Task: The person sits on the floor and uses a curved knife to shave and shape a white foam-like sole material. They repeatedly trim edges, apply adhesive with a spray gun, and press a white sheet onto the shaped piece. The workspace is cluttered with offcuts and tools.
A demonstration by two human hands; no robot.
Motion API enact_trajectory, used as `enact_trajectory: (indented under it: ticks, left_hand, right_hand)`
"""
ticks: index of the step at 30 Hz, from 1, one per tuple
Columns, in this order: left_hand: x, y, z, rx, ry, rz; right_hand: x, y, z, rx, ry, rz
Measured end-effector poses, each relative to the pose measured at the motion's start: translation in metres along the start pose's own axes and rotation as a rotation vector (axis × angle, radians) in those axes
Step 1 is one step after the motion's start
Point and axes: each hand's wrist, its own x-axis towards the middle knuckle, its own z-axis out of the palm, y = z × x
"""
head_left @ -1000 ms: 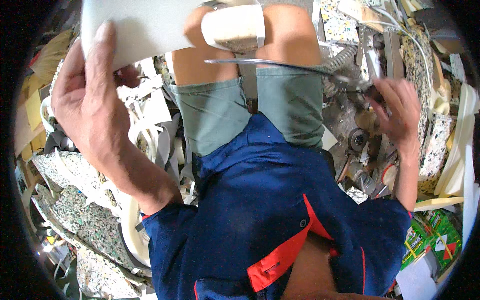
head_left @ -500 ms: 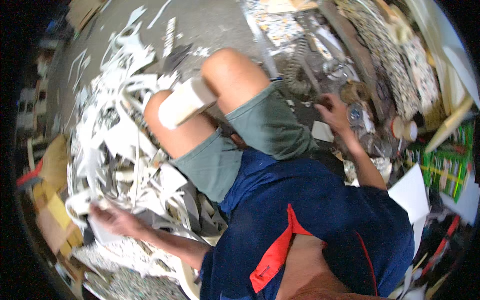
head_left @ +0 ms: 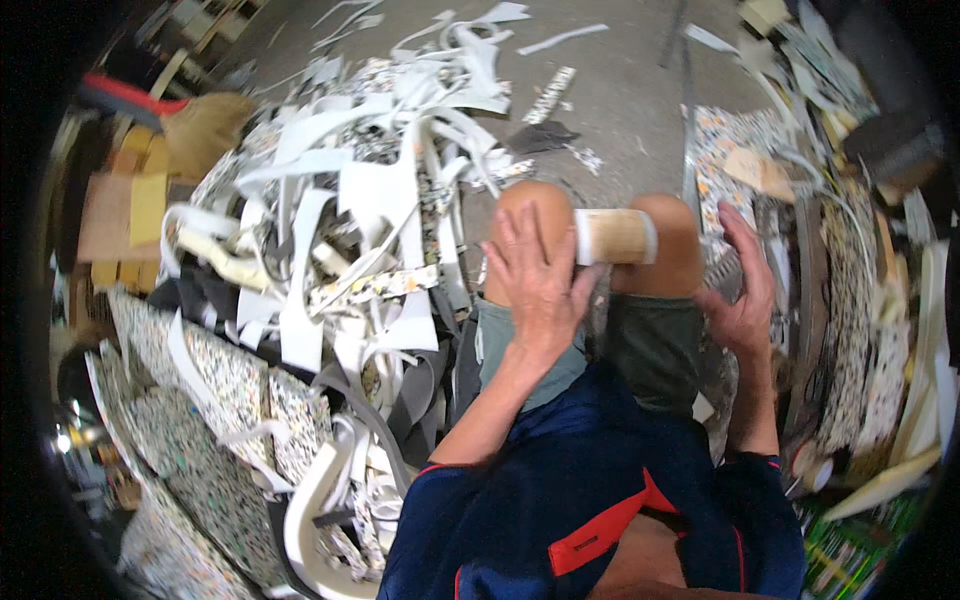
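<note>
A cream and white padded block (head_left: 615,235) sits between my bare knees. My left hand (head_left: 532,275) lies over my left knee with fingers spread, its thumb near the block's left end. My right hand (head_left: 738,285) is beside the outer side of my right knee (head_left: 662,225), fingers apart and slightly curved, with nothing visible in it.
White offcut strips (head_left: 380,200) heap at my left on the grey floor (head_left: 620,100), beside speckled foam slabs (head_left: 180,440). A straw broom (head_left: 205,130) lies at the back left. At my right are a corrugated hose (head_left: 722,265), foam pieces (head_left: 850,300) and green packages (head_left: 850,550).
The white sheet has left my left hand and the long thin tool my right. My left hand has swung from the scrap pile onto my knee; my right hand has risen beside the other knee.
</note>
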Motion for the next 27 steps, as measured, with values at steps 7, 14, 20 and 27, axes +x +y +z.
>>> enact_trajectory:
  ticks: [7,14,20,27]
  left_hand:
    - [0.002,0.001,0.03,0.014,0.157,-0.01]
    - [-0.005,0.002,0.03,-0.165,0.152,-0.025]
    - [0.041,0.019,0.027,-0.519,0.192,-0.099]
    - [0.087,0.012,0.045,-0.473,-0.008,0.035]
  right_hand:
    - [0.09,-0.049,0.051,-0.326,-0.548,-0.283]
    - [0.131,-0.061,0.046,-0.32,-0.467,-0.202]
    - [0.16,-0.096,0.023,-0.157,-0.196,0.198]
    - [0.156,-0.045,0.024,-0.146,0.13,0.03]
